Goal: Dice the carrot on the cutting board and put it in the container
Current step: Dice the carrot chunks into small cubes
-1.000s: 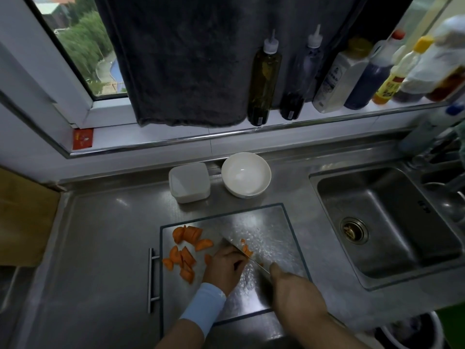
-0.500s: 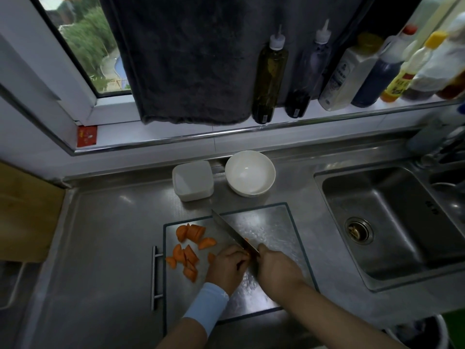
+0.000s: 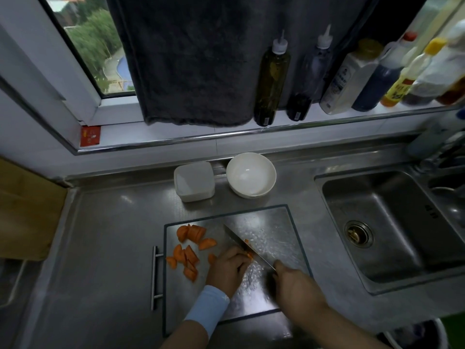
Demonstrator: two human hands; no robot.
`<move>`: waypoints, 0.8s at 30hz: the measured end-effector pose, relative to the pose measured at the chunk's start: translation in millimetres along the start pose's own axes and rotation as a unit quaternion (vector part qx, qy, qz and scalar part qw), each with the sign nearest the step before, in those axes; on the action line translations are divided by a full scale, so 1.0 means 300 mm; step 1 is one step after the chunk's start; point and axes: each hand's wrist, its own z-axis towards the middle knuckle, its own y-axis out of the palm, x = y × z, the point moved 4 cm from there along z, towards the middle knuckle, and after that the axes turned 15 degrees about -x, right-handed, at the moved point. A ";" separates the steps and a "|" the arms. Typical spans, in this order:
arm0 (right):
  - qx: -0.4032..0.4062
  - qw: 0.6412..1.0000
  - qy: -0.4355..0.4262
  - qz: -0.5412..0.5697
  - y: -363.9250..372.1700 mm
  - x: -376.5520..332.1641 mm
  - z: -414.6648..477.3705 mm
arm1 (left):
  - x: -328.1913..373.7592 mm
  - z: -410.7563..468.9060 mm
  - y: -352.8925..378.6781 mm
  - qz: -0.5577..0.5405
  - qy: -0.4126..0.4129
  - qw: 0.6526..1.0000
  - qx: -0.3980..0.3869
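A steel cutting board [image 3: 274, 227] lies on the counter with several orange carrot chunks [image 3: 187, 248] spread over its left part. My left hand [image 3: 227, 269], fingers curled, holds down a small carrot piece [image 3: 249, 254] that is mostly hidden under it. My right hand [image 3: 294, 285] grips the handle of a knife [image 3: 241, 243], whose blade lies diagonally against the left fingers, tip pointing up-left. A white square container [image 3: 194, 181] stands behind the board, apart from both hands.
A white bowl [image 3: 250, 174] sits beside the container. A steel sink [image 3: 392, 222] lies to the right. Several bottles [image 3: 273, 76] line the window ledge under a dark towel [image 3: 191, 59]. A wooden board [image 3: 22, 212] leans at the far left.
The knife blade has come down beside my left fingers after being raised half a second ago. My right hand has drawn back to the lower right. The carrot chunks have not moved.
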 end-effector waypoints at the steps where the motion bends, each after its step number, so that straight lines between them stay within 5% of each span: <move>1: 0.005 1.000 -0.001 0.000 -0.003 -0.004 -0.002 | -0.004 -0.001 0.001 0.006 0.003 1.000 0.004; 24: 0.007 1.000 0.016 -0.007 -0.002 -0.053 -0.032 | -0.035 0.005 0.017 0.005 -0.013 1.000 -0.001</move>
